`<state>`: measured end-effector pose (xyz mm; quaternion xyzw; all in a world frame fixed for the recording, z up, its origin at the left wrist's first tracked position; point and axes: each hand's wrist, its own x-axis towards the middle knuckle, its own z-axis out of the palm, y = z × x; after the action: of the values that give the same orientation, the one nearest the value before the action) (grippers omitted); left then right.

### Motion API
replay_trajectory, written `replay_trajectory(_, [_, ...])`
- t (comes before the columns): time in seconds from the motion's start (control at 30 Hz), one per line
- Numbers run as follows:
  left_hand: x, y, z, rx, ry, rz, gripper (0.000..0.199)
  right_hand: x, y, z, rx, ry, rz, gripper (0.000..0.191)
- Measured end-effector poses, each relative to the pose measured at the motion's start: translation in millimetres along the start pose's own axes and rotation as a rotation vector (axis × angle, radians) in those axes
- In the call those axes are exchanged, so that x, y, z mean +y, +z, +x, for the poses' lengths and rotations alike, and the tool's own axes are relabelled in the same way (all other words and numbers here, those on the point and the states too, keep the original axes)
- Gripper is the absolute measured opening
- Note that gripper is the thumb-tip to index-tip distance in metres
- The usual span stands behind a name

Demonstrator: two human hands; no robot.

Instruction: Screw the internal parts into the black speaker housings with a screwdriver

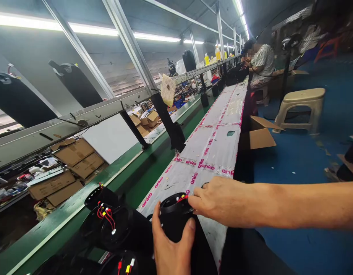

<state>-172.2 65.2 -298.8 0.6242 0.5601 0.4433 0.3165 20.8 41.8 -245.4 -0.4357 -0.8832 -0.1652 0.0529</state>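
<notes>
A black cylindrical housing (176, 225) stands at the bottom middle, its open round end facing up. Red wires with white and yellow connectors (182, 198) show inside that opening. My left hand (173, 244) is wrapped round the housing's side, thumb on the near right and fingers on the left. At the right of the rim, my right hand (213, 200) has its fingers curled and pressed together beside the wires; what they pinch is hidden. To the left sit several similar black housings (136, 229), with red wires and small connectors (107, 215) poking out.
A bench covered in white printed wrap (211, 152) runs away from me, beside a green conveyor (130, 185). Metal posts and a rail (93, 114) stand at left. A stool (302, 99) and an open carton (261, 137) are right. A seated person (262, 63) works farther along.
</notes>
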Motion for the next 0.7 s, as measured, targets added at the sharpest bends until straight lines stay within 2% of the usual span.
replay_trajectory(0.17, [8,0.6,-1,-0.044,-0.029,-0.071,0.083,-1,1,-3,-0.028,-0.004,-0.01,0.018])
replay_trajectory(0.43, [19,8.4,-9,0.069,-0.082,0.156,0.091,-6,-5,-3,-0.013,0.007,-0.044,0.012])
replay_trajectory(0.57, [15,6.0,-5,0.05,-0.034,0.132,0.089,-1,9,-4,-0.013,0.045,-0.002,0.01])
replay_trajectory(0.63, [11,3.6,-2,0.004,0.007,0.05,0.086,2,22,-5,0.052,0.06,0.063,0.006])
replay_trajectory(0.7, [7,1.4,0,-0.026,0.028,0.001,0.084,3,33,-7,0.148,0.048,0.131,0.014])
